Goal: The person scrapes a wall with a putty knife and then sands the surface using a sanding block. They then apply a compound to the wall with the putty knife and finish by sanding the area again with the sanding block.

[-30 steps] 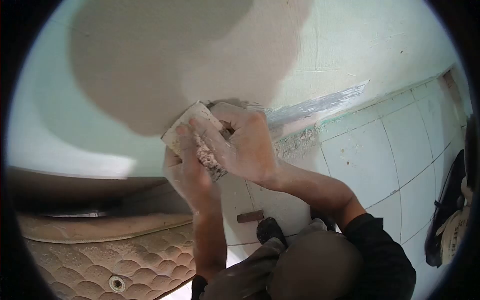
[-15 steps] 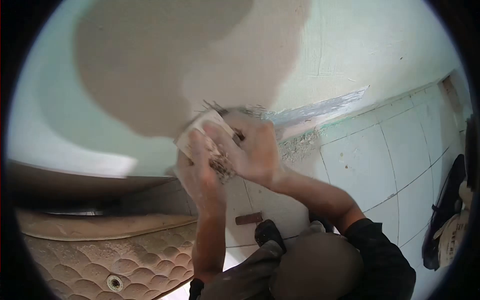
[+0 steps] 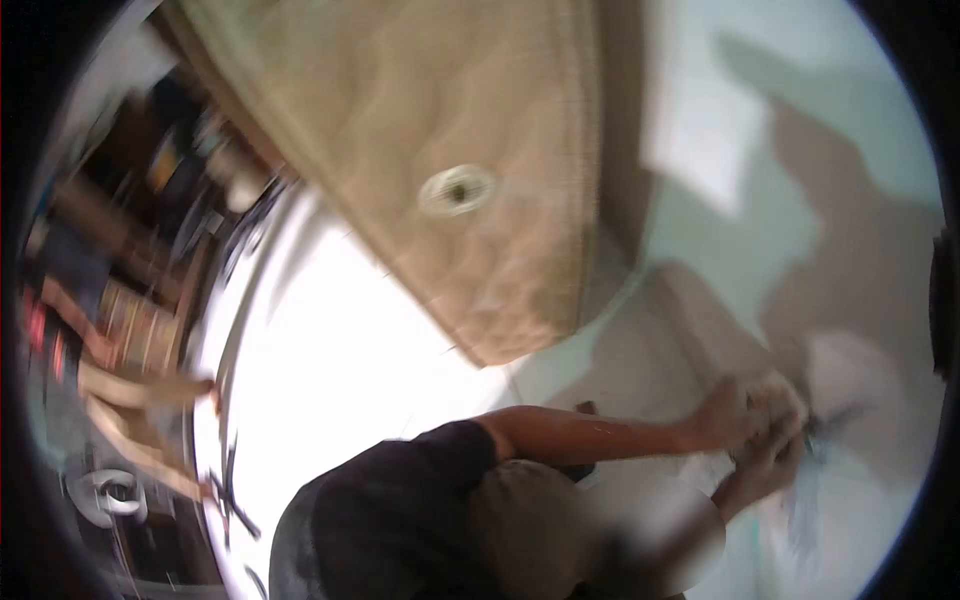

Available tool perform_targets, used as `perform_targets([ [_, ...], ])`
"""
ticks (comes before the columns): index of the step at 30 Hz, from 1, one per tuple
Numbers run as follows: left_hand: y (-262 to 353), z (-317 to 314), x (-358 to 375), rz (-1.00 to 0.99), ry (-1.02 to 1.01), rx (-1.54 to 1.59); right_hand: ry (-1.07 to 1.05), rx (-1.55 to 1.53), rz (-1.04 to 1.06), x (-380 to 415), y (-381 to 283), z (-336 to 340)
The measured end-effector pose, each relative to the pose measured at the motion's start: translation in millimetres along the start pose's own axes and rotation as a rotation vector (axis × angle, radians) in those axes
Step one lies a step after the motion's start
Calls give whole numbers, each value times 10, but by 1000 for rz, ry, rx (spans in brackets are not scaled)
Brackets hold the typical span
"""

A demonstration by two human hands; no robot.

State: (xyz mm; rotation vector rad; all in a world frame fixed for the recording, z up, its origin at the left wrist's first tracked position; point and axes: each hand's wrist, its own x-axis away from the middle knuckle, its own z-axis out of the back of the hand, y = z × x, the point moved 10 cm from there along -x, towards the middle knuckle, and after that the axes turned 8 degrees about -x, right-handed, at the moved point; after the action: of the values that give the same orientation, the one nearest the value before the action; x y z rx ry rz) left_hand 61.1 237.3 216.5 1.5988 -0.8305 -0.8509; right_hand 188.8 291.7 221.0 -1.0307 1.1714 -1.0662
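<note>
My left hand (image 3: 722, 418) is at the right of the view, fingers closed around a pale block with a brown, crumbly-looking side (image 3: 776, 398). My right hand (image 3: 768, 470) grips the same block from below. Both hands are close to the pale green wall (image 3: 720, 255), beside a dark streak on its surface. Motion blur smears the fingers and the block, so its exact kind cannot be made out.
A tan quilted mattress (image 3: 510, 110) with a round vent leans near the wall. Blurred furniture and clutter (image 3: 130, 330) fill the left, with a white round object (image 3: 105, 497) low down. A small reddish-brown piece (image 3: 585, 408) lies on the tiled floor (image 3: 420, 400).
The view has swung left, so the wall and hands now appear at the right, the mattress at the top. Both hands still hold the pale block by the wall.
</note>
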Motion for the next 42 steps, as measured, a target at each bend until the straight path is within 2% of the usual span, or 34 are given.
perform_targets([
  [1,-175,47,64,-43,49,-161,-28,-84,-23,36,186,-29],
  [2,-331,115,104,-61,79,-322,-65,16,-12,50,235,-18],
  [3,-337,234,188,-50,154,-336,-99,49,-67,96,301,-21],
  [5,-443,236,262,11,57,-425,-128,34,-124,127,573,-88],
  [6,-606,288,258,23,94,-422,-167,39,-125,157,646,-120],
  [9,-1167,438,135,-94,214,-333,-346,76,-82,283,720,-319],
  [11,-1620,461,90,74,67,165,-393,-22,-162,401,1056,-461],
  [12,-1616,589,166,69,94,138,-420,-49,-168,480,1209,-535],
  [16,-1555,961,324,35,246,-689,-679,71,318,742,1622,-881],
  [17,-1548,881,318,15,251,-875,-708,128,444,800,1702,-917],
  [18,-1574,782,276,29,159,-999,-716,-448,-193,696,2234,-968],
  [19,-1672,728,264,30,49,-1120,-608,-1031,-816,922,2603,-1069],
  [20,-1924,454,176,-1,-17,-1088,-851,-472,-204,875,2358,-996],
  [21,-1937,589,269,24,-4,-1044,-991,168,362,1058,2151,-1049],
  [22,-1985,674,453,54,-12,-986,-972,57,215,1185,2014,-1058],
  [23,-2023,783,555,78,-28,-925,-911,129,182,1230,2068,-1065],
  [24,-2041,880,706,103,-66,-874,-906,-29,355,1277,1668,-1030],
  [25,-2159,871,696,132,-116,-826,-861,-22,416,1312,1560,-937],
  [26,-2277,904,809,166,-171,-784,-829,76,167,1297,1630,-897],
  [27,-2347,1031,844,209,-234,-753,-877,132,195,1366,1852,-885],
  [29,-2565,1198,950,301,-361,-712,-774,337,367,1508,1887,-797],
  [30,-2757,928,890,338,-405,-707,-512,-117,-372,1375,2118,-604],
  [31,-2341,814,786,354,-303,-597,-177,-655,-1014,1604,2137,-525],
  [32,-1852,741,720,393,-183,-480,-100,-660,-987,1464,1886,-411],
  [33,-1661,542,646,380,-245,-469,-188,-607,-779,1182,1527,-338],
  [34,-1448,631,535,294,-171,-393,-282,-524,-580,1030,1220,-447],
  [35,-1249,685,461,220,-86,-318,-241,-508,-575,962,1144,-442],
  [36,-1147,672,387,218,-116,-300,-243,-419,-450,836,990,-459],
  [38,-840,533,266,4,-118,-342,-202,-226,-162,667,643,-344],
  [39,-757,449,210,-13,-129,-328,-190,-217,-143,612,558,-358],
  [41,-261,304,127,-249,-40,-339,-17,-250,89,458,208,-174],
  [42,-107,224,50,-245,-44,-337,-65,-234,37,336,159,-137],
])
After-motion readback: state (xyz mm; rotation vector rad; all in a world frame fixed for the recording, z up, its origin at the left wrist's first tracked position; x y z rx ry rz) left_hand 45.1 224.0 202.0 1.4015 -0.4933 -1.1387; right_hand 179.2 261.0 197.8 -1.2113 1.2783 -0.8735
